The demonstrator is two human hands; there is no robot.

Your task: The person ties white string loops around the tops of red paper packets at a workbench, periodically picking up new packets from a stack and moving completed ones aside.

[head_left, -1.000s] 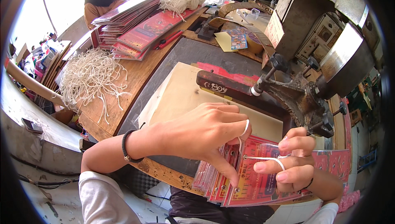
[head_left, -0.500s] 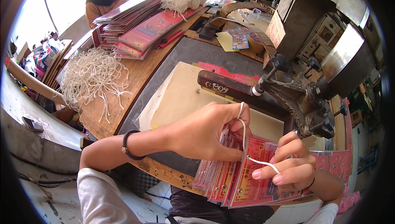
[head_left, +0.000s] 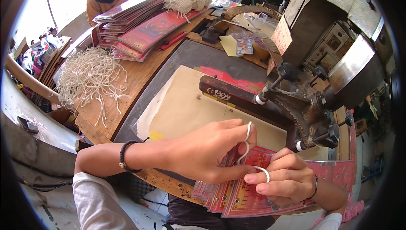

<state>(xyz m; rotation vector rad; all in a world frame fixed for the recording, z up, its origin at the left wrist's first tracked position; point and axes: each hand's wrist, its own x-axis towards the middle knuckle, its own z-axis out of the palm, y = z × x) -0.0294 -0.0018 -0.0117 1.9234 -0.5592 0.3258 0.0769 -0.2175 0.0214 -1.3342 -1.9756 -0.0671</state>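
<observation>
A white string runs through an eyelet hole at the upper edge of several red cards in clear plastic. My left hand has its index finger curled with the string looped over it; its thumb presses by the cards' upper edge. My right hand is closed at the right side of the cards, the other part of the string tucked between its fingers. Its thumb is hidden. The cards lie fanned at the table's front edge, metal eyelets showing along them. The hole itself is now covered by my fingers.
Beyond my hands stands a machine with a dark metal arm over a beige sheet. At left lie loose white strings and stacked red cards, with a string bundle on top. Two people sit across the table.
Both hands have come closer together and the string between them looks shorter. My left hand has dropped lower over the cards. The view has shifted slightly.
</observation>
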